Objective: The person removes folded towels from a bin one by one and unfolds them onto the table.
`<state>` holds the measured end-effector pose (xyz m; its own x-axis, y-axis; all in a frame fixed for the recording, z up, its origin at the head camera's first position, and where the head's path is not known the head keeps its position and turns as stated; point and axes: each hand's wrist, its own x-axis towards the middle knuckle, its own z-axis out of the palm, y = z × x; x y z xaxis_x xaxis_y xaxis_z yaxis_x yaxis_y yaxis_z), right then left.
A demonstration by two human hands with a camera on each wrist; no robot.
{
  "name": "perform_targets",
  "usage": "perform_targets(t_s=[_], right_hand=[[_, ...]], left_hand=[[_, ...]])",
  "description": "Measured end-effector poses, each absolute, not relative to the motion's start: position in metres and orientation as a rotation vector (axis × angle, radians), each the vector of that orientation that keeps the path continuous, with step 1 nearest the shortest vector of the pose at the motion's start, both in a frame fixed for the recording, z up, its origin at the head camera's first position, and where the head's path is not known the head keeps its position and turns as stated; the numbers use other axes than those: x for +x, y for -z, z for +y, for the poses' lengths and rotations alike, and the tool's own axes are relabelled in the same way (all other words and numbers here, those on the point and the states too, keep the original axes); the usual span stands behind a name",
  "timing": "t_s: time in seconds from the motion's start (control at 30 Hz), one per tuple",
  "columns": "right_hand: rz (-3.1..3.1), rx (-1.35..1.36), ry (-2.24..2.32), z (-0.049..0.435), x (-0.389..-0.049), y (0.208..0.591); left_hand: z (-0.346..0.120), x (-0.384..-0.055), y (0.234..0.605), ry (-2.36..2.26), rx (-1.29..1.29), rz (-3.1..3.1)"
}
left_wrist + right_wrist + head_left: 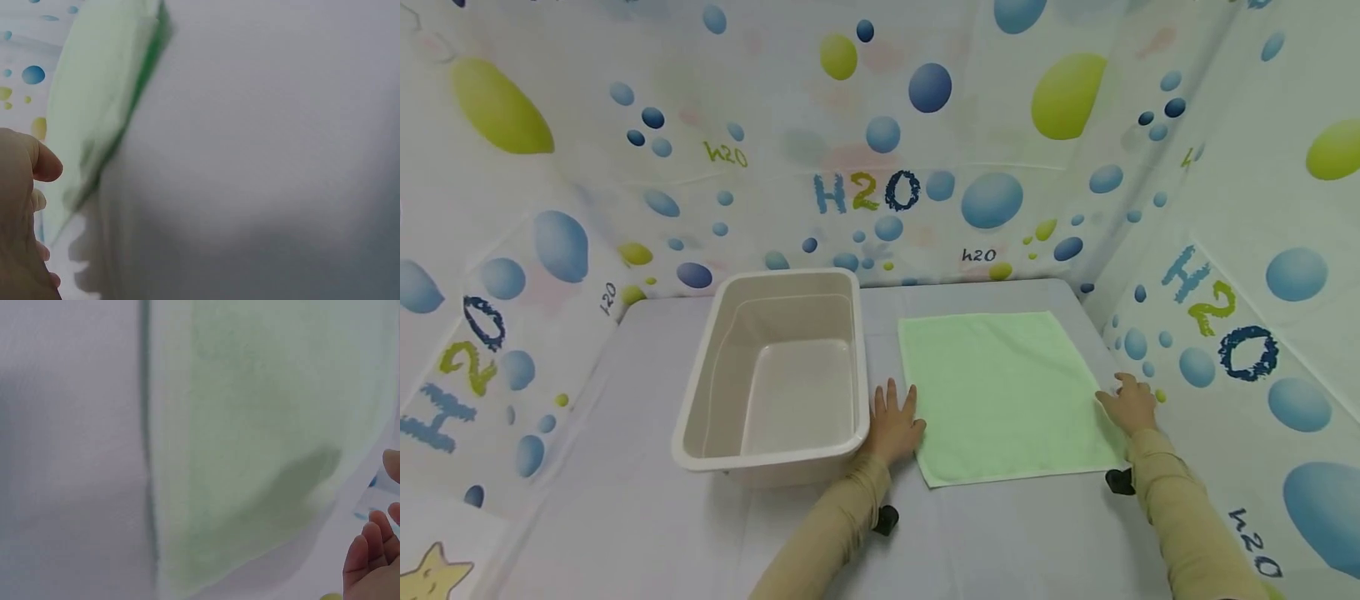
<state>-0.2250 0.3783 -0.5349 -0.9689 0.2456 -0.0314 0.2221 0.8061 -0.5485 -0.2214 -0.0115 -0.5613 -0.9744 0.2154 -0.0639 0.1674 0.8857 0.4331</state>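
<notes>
A pale green cloth (1000, 392) lies spread out flat on the table. My left hand (895, 425) is between the cloth's left edge and a beige plastic basin (775, 460), its fingers extended and spread. In the left wrist view, the left thumb (47, 165) overlaps the side of the cloth (94, 94). At the cloth's right edge is my right hand (1131, 406), fingers loosely bent, with thumb and fingertips right by the border. From the right wrist, the fingers (372, 547) appear beside the cloth (250, 425), with a gap between them and nothing held.
The basin stands left of the cloth, with nothing inside it. A white cover lies over the table (625, 500). Curtains printed with bubbles and "H2O" (880, 108) hang behind and on both sides, close by my right hand.
</notes>
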Motion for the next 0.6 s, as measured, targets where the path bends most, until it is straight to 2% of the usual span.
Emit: perform_targets(t_s=[0.37,0.6], right_hand=[[-2.787,-0.032,-0.824,0.321,-0.253,0.501],[-2.784,0.098,-0.759,0.292,-0.261,0.488]], left_hand=[[0.021,-0.239,0.517,-0.529,0.366,3.071],[0.032,-0.247,0.498,-0.442,0.377,3.106]])
